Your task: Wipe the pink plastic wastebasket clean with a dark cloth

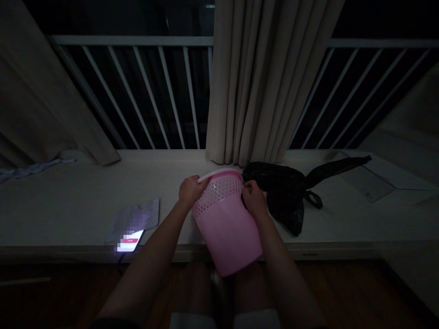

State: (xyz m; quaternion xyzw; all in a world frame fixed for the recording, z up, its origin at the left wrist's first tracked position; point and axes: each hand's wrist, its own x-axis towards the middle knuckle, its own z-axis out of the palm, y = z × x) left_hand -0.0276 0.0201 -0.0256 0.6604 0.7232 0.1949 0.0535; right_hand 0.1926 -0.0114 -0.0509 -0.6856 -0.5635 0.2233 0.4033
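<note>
The room is dark, and a long pale table runs under the window railing. Nearest, a pink plastic wastebasket leans on the table edge, smooth below and honeycomb-pierced near the rim. The left hand grips the rim; the right hand pinches the opposite side. No liner is inside yet. Behind lies a crumpled glossy black plastic bag, then beige curtains.

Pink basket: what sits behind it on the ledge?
Behind the pink basket, a black plastic bag lies on the ledge below the curtain. The bag's left end is covered by the right hand.
</note>
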